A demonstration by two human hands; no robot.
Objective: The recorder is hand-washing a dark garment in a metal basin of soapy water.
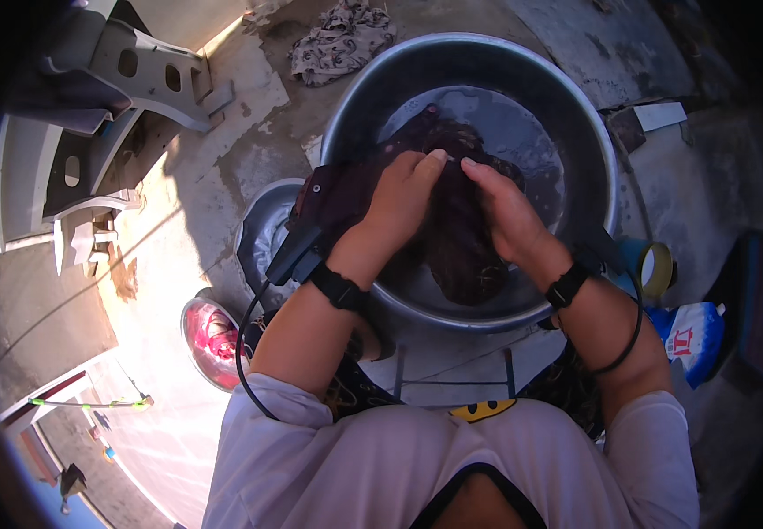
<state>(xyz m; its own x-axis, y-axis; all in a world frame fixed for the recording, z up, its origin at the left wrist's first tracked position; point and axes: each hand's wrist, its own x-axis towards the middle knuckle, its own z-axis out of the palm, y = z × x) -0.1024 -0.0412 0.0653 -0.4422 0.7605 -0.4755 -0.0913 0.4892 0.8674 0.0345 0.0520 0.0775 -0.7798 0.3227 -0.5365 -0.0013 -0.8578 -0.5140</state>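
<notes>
A large metal basin (603, 165) sits before me, with shallow water inside. Dark maroon wet cloth (464, 264) lies in the water and stretches over the basin's left rim, where a small round snap or button shows on it. My left hand (406, 188) rests on the cloth left of the middle, its fingers curled around a fold and mostly hidden. Close by on the right, my right hand (507, 208) is also at the cloth, thumb towards my left thumb; its fingertips are hidden behind the hand. Both thumbs are near each other, a small gap apart.
A smaller metal basin (259, 211) stands at the left, partly under the cloth; a bowl with pink-red contents (213, 340) is lower left. Patterned cloth (341, 41) lies beyond. Plastic stools (150, 66) stand upper left. A blue-and-white bag (692, 340) and a cylindrical container (652, 268) are at right.
</notes>
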